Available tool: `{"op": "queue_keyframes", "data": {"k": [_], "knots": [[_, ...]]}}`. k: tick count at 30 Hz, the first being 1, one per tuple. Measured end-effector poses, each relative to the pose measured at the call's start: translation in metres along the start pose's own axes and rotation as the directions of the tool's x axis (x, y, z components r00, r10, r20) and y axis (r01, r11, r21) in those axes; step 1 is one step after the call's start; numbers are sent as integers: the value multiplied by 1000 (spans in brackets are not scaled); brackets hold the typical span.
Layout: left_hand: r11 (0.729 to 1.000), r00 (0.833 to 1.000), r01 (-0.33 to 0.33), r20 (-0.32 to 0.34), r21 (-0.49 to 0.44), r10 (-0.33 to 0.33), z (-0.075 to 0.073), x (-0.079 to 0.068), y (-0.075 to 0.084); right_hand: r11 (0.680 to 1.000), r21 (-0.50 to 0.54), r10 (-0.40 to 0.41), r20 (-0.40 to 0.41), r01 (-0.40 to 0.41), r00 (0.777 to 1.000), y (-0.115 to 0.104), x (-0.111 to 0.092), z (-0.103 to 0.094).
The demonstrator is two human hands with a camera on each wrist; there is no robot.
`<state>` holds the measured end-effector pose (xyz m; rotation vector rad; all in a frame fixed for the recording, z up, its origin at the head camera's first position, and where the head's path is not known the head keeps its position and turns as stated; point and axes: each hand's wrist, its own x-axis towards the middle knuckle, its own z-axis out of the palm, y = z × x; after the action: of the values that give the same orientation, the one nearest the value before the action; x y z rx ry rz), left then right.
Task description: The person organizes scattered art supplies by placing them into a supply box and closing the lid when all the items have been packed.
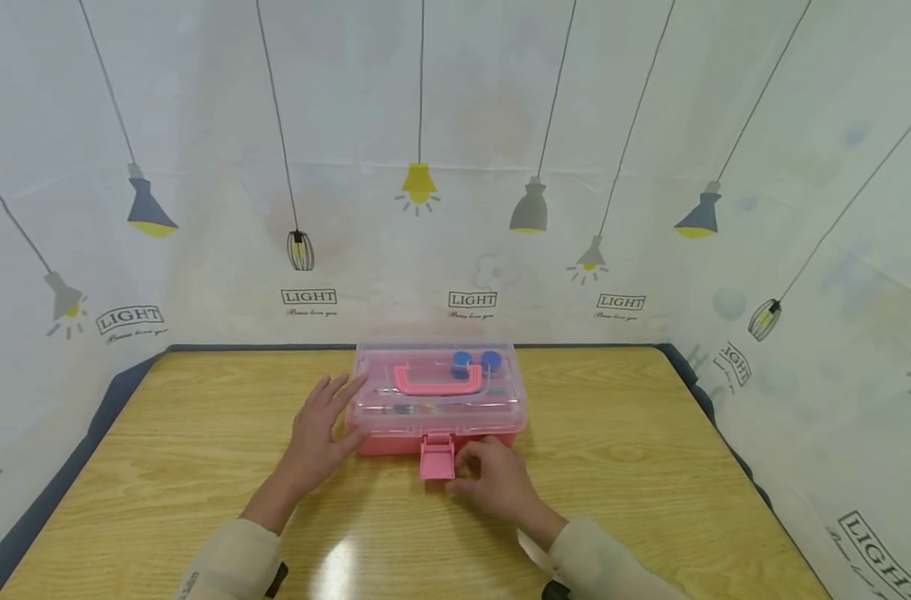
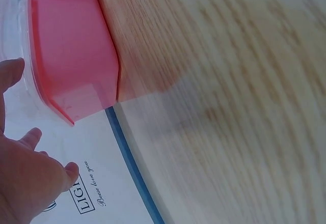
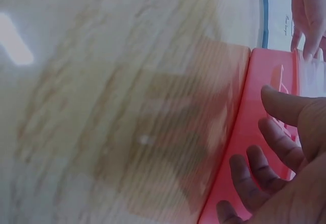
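Observation:
A pink plastic storage box (image 1: 391, 445) with a clear lid (image 1: 372, 421) stands at the back middle of the table, lid down. Its pink front latch (image 1: 437, 461) sticks out, swung away from the front wall. By the latch's right side is my right hand (image 1: 496, 479), thumb and index finger spread around its edge; in the right wrist view, the fingers look loosely bent, with no clear pinch. My left hand (image 1: 316, 427) is at the box's left side, fingers spread along the lid's edge; whether they touch it is hard to tell.
On the lid lies a pink carry handle (image 1: 436, 387). Two blue round caps (image 1: 462, 364) and some small items show through the lid. The wooden table (image 1: 200, 450) has a dark blue edge, with a lamp-printed white sheet (image 1: 380, 267) behind it.

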<state>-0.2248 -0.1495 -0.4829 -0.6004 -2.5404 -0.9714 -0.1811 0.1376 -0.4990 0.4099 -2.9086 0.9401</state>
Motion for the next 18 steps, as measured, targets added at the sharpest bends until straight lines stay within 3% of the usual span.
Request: {"op": "queue_keyframes", "data": {"k": [3, 8, 14, 18], "knots": [[1000, 1000, -6, -2, 0, 6, 0, 0, -1, 1000, -27, -6, -29, 5, 1000, 0, -1, 2], [1000, 1000, -2, 1, 3, 2, 0, -1, 0, 986, -156, -66, -84, 52, 994, 1, -2, 6], [1000, 1000, 5, 3, 2, -5, 1, -1, 0, 929, -353, -169, -139, 111, 976, 2, -4, 8], [1000, 1000, 13, 11, 5, -13, 1, -1, 0, 895, -426, -215, -151, 133, 965, 2, -4, 8]]}}
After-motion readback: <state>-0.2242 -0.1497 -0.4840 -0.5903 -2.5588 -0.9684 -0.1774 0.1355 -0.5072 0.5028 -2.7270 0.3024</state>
